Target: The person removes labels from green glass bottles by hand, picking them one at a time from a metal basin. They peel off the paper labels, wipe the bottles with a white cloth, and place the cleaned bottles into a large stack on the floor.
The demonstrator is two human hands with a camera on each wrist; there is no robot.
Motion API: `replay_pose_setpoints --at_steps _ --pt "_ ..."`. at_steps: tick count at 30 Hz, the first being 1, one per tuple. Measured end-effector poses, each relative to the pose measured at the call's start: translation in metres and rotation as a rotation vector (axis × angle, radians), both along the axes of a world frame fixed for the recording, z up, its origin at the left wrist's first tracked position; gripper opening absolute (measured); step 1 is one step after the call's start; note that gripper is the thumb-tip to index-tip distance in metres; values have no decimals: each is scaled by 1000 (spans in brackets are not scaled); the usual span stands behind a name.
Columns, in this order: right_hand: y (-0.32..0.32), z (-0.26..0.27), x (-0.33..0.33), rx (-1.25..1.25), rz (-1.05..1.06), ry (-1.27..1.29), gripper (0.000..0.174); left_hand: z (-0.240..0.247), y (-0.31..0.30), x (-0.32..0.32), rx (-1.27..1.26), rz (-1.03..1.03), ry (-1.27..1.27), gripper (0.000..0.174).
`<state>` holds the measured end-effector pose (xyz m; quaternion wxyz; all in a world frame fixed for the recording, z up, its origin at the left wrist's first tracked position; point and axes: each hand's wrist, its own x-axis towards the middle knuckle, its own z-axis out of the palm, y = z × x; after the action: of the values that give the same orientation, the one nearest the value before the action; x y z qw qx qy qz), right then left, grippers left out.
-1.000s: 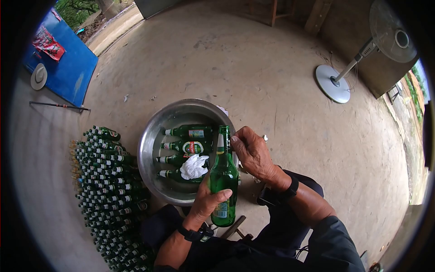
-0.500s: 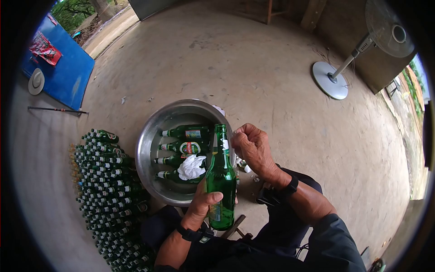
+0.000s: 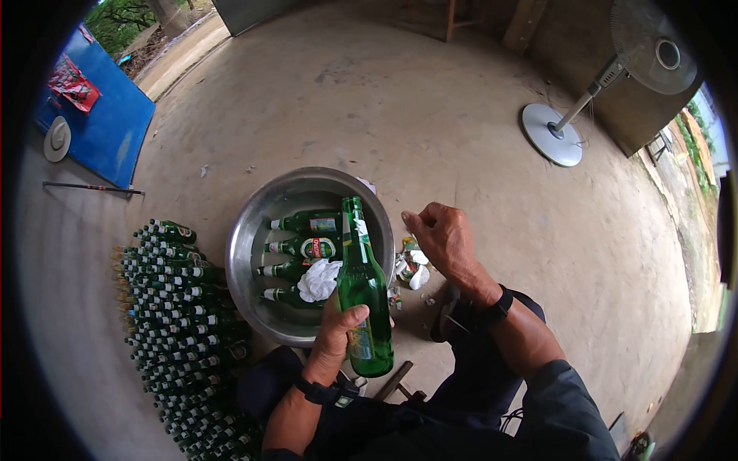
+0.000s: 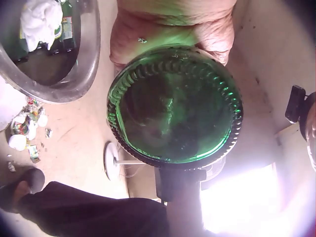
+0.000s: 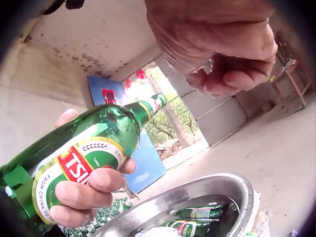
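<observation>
A green glass bottle (image 3: 363, 296) is gripped round its lower body by my left hand (image 3: 332, 332), its neck tilted over the basin's right side. In the right wrist view the fingers of the left hand (image 5: 86, 192) wrap the bottle's front label (image 5: 79, 165), and a torn neck label (image 5: 154, 103) remains near the mouth. The left wrist view shows the round bottle base (image 4: 175, 106). My right hand (image 3: 446, 237) is raised right of the neck, apart from it, with curled fingers; whether they pinch a small scrap is unclear.
A metal basin (image 3: 240, 296) of water holds several bottles and a white cloth (image 3: 319, 280). Many green bottles (image 3: 184, 323) stand at the left. Wet label scraps (image 3: 415, 270) lie right of the basin. A fan (image 3: 552, 135) stands farther off.
My right hand has moved away from the bottle neck, to the right. The left hand and bottle have shifted slightly left, and the neck label now looks more torn.
</observation>
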<state>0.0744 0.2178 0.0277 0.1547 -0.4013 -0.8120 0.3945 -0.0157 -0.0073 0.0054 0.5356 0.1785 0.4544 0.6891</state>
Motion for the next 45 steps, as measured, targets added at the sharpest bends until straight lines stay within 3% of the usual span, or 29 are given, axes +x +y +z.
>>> replay_pose_setpoints --at_steps 2,4,5,8,10,12,14,16,19,20,24,25,26,28,29,30,37,45 --pt "-3 -3 3 47 -23 69 19 4 -1 1 -18 16 -10 66" --pt "-4 -11 2 275 -67 416 24 4 -1 1 -9 53 -30 67" --pt "-5 -13 4 277 -67 412 24 2 -1 1 4 64 -18 68" --pt "-9 1 12 140 -57 445 19 3 -4 1 4 99 -34 68" --pt "-5 17 24 -455 35 374 14 2 -6 0 8 113 -19 63" --pt "-11 23 30 -477 71 368 14 3 -7 -1 29 110 -17 62" --pt "-20 19 29 548 178 439 17 7 -6 2 23 124 -8 62" --pt "-21 19 34 673 172 386 23 5 -7 1 1 158 59 61" --pt "-29 45 43 -259 125 338 23 4 -11 2 -4 161 55 61" --pt "-35 60 47 -257 126 334 23 6 -12 2 -13 157 50 61" --pt "-75 140 62 -872 475 832 24 24 -11 5 16 138 89 71" --pt "-86 159 66 -955 505 821 29 21 -17 3 -64 166 182 72" --pt "-95 172 70 -1034 534 810 36 -13 -19 0 68 132 12 63" --pt "-106 175 73 -1224 737 927 52 27 -11 4 4 195 -48 59" --pt "-115 160 60 -1166 900 1102 51 13 -18 -1 -82 158 -36 59" --pt "-121 146 48 -1093 1061 1275 50 6 -13 1 -1 183 -102 59" --pt "-106 125 63 -1103 915 1676 45 -3 -11 0 -5 161 -73 57" --pt "-113 128 21 -1225 824 2315 39 5 -5 -6 -35 191 33 55"
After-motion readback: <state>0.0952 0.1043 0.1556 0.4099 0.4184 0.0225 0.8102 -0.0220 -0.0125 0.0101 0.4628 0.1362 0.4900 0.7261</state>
